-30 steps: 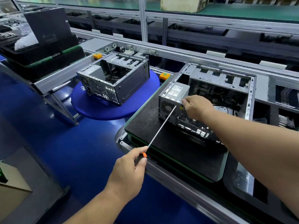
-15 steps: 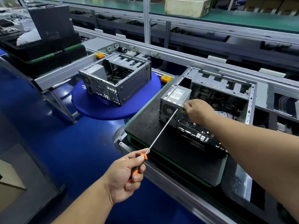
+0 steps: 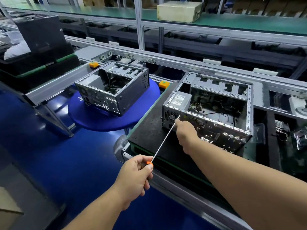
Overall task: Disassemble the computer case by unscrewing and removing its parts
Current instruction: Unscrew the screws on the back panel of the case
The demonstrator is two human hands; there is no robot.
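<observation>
Presently, the left hand (image 3: 134, 176) is gripping the long screwdriver (image 3: 163, 140), aiming at the computer case (image 3: 207, 112) rear. The right hand (image 3: 186, 130) is pinching its shaft, steadying the tip.

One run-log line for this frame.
left hand: grips screwdriver handle | right hand: steadies shaft | tip: rear panel, near computer case

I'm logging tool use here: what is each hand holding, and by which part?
The left hand grips the long screwdriver by its orange handle; the right hand pinches its shaft near the tip, steadying it.
</observation>
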